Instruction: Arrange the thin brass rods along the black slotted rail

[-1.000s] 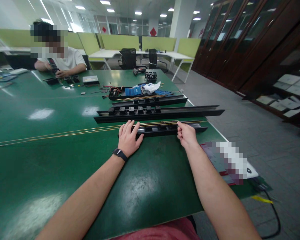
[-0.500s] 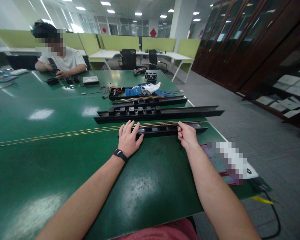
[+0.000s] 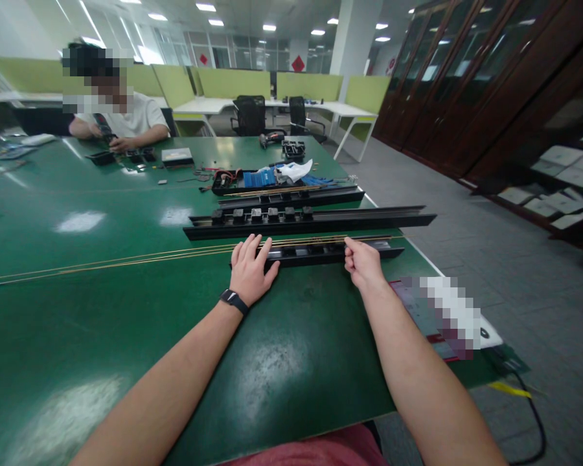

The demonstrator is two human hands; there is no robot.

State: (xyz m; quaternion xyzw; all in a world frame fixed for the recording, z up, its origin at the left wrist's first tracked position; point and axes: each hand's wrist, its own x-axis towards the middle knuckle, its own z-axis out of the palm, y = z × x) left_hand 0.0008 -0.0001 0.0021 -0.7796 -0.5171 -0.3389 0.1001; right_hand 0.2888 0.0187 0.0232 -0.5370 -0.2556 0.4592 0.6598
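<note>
My left hand (image 3: 250,268) lies flat with fingers spread over the left end of a short black channel (image 3: 315,257) and the thin rods crossing it. Long gold-coloured rods (image 3: 175,254) run along the channel, pass under my left fingers and stretch far left across the table. My right hand (image 3: 362,262) is closed in a pinch near the channel's right part, at the end of one gold rod. The fingertips hide exactly how the rod sits between them. Dark blocks sit inside the channel between my hands.
Beyond lie a longer black channel (image 3: 369,217) with several small blocks, another channel (image 3: 340,194), and a black tray (image 3: 223,189) with blue items. A person (image 3: 143,120) sits across the green table (image 3: 102,336). A blurred-out flat item (image 3: 418,310) lies at the right edge.
</note>
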